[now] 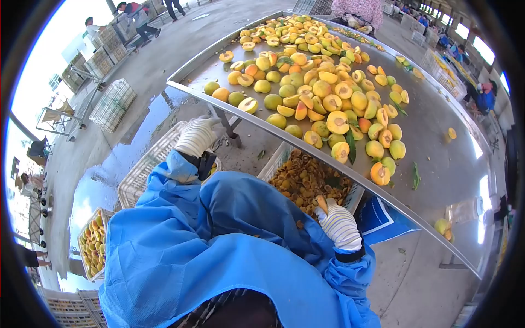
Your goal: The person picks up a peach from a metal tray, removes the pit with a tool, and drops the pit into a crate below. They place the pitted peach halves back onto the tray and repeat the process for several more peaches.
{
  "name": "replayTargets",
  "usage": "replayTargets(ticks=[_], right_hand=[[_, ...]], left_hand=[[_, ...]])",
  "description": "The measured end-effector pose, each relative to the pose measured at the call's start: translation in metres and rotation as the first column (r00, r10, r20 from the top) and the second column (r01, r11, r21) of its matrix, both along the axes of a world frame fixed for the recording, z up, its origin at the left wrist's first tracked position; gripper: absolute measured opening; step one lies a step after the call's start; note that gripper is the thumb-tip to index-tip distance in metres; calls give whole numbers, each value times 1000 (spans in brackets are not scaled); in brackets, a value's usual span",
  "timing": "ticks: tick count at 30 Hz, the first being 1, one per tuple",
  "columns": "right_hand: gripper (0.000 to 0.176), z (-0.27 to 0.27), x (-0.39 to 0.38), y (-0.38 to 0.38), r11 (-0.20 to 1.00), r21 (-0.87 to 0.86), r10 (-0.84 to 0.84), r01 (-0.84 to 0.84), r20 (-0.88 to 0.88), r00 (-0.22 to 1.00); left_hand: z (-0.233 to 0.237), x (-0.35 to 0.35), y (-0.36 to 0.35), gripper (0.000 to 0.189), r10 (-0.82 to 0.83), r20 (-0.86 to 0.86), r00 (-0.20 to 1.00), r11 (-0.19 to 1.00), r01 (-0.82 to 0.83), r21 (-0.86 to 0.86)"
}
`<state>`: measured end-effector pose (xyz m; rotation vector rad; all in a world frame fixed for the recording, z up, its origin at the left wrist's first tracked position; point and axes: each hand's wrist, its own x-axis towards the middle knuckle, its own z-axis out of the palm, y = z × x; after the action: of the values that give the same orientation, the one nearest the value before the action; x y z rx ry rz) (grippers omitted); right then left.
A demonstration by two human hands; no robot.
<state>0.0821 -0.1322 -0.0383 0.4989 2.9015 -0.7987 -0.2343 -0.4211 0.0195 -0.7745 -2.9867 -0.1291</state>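
My left hand point(197, 136), in a striped glove, hangs beside the table's near edge above a white crate point(156, 164); its fingers are blurred and I cannot make out what they hold. My right hand point(339, 223), also gloved, is closed around a small tool with a wooden handle point(322, 204). It is over the near side of a crate point(355, 198) of brown pits and scraps point(306, 183) under the table edge. On the metal table point(432, 164) lies a heap of whole and halved yellow-orange fruit point(328, 87) with a few green leaves.
A crate of fruit halves point(94, 246) stands on the floor at left. An empty white crate point(113, 105) is farther off. A clear jar point(465, 210) lies on the table's right end. Another person point(358, 12) sits across the table; others are in the background.
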Motion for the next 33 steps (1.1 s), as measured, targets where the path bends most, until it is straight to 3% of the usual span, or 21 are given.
replayTargets(ticks=[2,4,5,8,12,15,16,19,22,26,29,30,31,32,33], right_hand=[[45,1,-4,-2,999,-50,1,-4,-63,998],[46,3,-6,-3,998,-60,2,-8,-99,995],[46,2,-6,-4,999,-50,-2,-3,-99,995],[47,-1,-2,-4,999,-49,-1,-4,-105,994],[48,1,0,-3,998,-65,20,-27,-104,994],[47,5,-3,-6,997,-72,19,-25,-77,997],[45,9,-4,-7,996,-84,15,-21,-71,997],[46,9,-8,-8,993,-115,25,-31,-49,998],[48,3,-8,-7,989,-141,36,-41,-37,999],[49,7,-5,-6,986,-164,27,-37,-62,998],[47,6,-3,-5,977,-209,-12,-36,-222,975],[45,-4,-7,-2,970,-239,-39,-40,-318,947],[43,-10,-8,-1,962,-270,-69,-47,-406,911],[43,-3,-7,-4,815,-579,-254,16,-333,908],[43,12,-9,-6,572,-817,-409,77,-202,890]], left_hand=[[-1,-9,37,45,-66,-29,997,970,71,234],[-7,-20,72,44,-159,-189,969,930,211,301],[-13,-35,89,47,-114,-273,955,965,172,197],[-39,-98,121,50,-6,1,1000,999,6,40],[-23,-94,149,49,38,249,968,985,5,-170],[-15,-59,163,52,-127,-121,984,991,132,29],[-8,-48,173,55,-173,-73,982,977,181,115],[5,-14,209,55,-146,46,988,976,151,-158],[2,-1,225,60,-192,-69,979,963,174,-206],[-7,-16,220,59,-167,155,974,985,170,-7],[-9,-9,207,54,-246,61,967,956,231,182],[-9,5,193,50,-343,-19,939,823,310,477],[-4,22,187,55,-512,43,858,603,323,729],[2,42,181,55,-610,194,768,506,189,841],[6,63,177,55,-708,313,633,418,18,908]])
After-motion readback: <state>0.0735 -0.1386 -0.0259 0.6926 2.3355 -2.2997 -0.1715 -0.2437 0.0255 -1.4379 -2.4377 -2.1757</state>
